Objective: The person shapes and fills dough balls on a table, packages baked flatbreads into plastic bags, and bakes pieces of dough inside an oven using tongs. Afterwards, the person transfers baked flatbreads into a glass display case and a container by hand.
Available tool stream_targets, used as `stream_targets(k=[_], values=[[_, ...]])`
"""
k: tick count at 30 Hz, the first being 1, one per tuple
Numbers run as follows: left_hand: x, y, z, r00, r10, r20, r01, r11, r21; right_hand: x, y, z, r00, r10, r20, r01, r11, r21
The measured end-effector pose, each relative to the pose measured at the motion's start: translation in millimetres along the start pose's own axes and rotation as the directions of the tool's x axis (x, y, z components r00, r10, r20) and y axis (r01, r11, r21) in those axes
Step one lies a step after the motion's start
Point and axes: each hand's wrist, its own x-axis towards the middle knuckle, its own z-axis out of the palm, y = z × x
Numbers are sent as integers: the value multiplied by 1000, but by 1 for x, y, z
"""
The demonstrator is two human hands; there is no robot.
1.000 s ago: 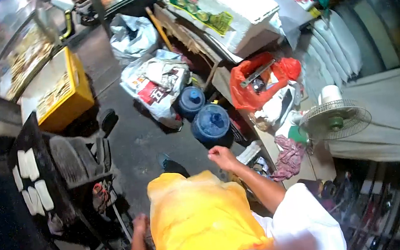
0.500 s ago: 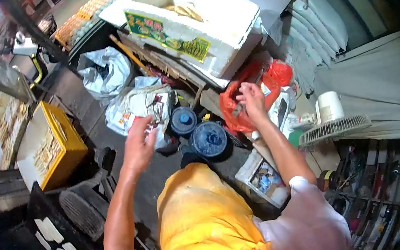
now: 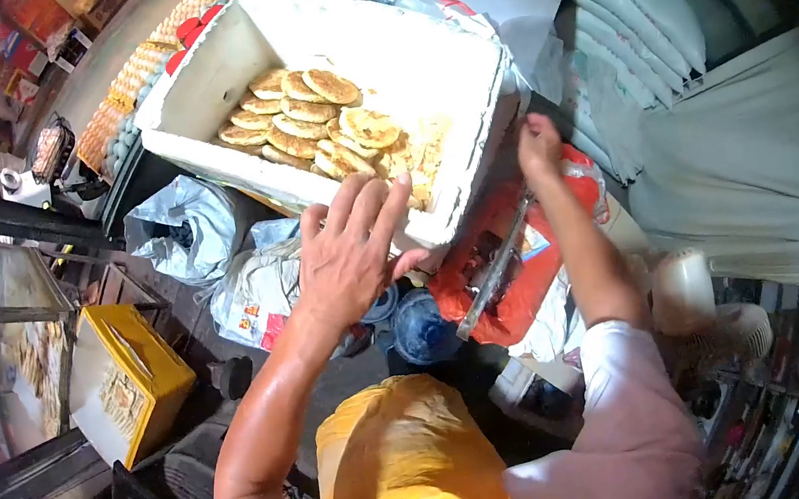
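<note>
Several round browned flatbreads lie piled inside a white foam box. My left hand is at the box's near side, fingers apart and nothing in it; whether it touches the rim I cannot tell. Beyond the box's right end, my right hand is raised with its fingers curled in, and anything inside them is too small to make out. Below that hand sits a red plastic bag with a long metal tool lying across it.
Blue water bottles and plastic bags stand on the floor below the box. A yellow box is at the left, a fan at the right. Stacked white sacks and egg trays are farther back.
The view has shifted toward the foam box, and its flatbreads now show. My left hand has come up to the box's near side. My right hand has moved past the red bag and its fingers have curled.
</note>
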Motion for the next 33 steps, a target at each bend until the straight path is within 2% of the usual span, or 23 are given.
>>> stream_targets(k=[1,4,6,8,9,10,12,13,15,16,17,19,20,23,24,26,27,28,29,30,31,32,33], values=[[1,-1,0,1000,5,3,-5,1000,9,22,6,1,1000,10,-17,-9,999,45],[4,-5,7,1000,4,13,-5,999,53,79,28,17,962,260,-85,-252,963,93],[4,-5,8,1000,2,-11,-1,997,83,117,49,27,888,434,154,-460,829,318],[2,-5,14,999,-8,-31,10,996,89,143,72,47,833,521,188,-545,713,442],[1,-5,16,1000,-14,-23,16,996,84,169,107,64,806,523,278,-582,617,529],[2,-5,16,1000,-19,-19,21,996,82,161,84,58,712,611,345,-688,513,513],[-1,-5,18,999,-39,-16,39,998,56,206,129,86,718,582,381,-682,477,554],[-1,-5,19,999,-42,-10,42,998,44,209,120,85,762,591,263,-630,587,509],[0,-6,18,999,-45,5,45,998,33,239,132,92,857,513,-51,-449,790,417],[1,-6,17,998,-51,39,50,998,25,232,117,83,855,516,-46,-454,789,415],[3,-5,15,996,-56,68,55,998,17,221,77,61,920,364,-147,-300,892,339],[4,-6,12,995,-55,85,53,998,21,196,-16,28,960,170,-222,-76,923,376],[5,-6,11,994,-51,98,49,999,25,188,-55,16,966,141,-215,-15,865,501],[6,-6,9,995,-43,93,44,999,-8,176,-149,-15,958,-230,-171,286,718,634],[5,-6,9,996,-45,75,45,999,0,158,-189,-22,910,-379,-170,389,635,668],[5,-6,5,995,-35,94,43,996,-79,87,-256,-50,723,-691,14,588,626,512],[4,-7,-2,992,-64,109,93,952,-291,45,-273,-53,560,-828,21,743,513,431],[0,-12,-10,991,-95,90,129,830,-543,3,-286,-55,370,-928,45,864,362,349],[-6,-10,-20,961,-255,110,214,429,-877,-39,-300,-63,88,-984,154,982,111,153],[-13,-8,-30,907,-370,199,178,-91,-980,-80,-314,-70,-203,-947,248,979,-203,27],[-27,-14,-45,876,-412,251,197,-170,-966,-118,-320,-68,-237,-953,186,965,-209,160],[-43,-16,-49,865,-453,215,109,-248,-963,-152,-320,-64,-263,-957,125,931,-218,294],[-53,-14,-57,864,-483,142,-11,-301,-953,-183,-312,-56,-266,-955,128,922,-214,323]])
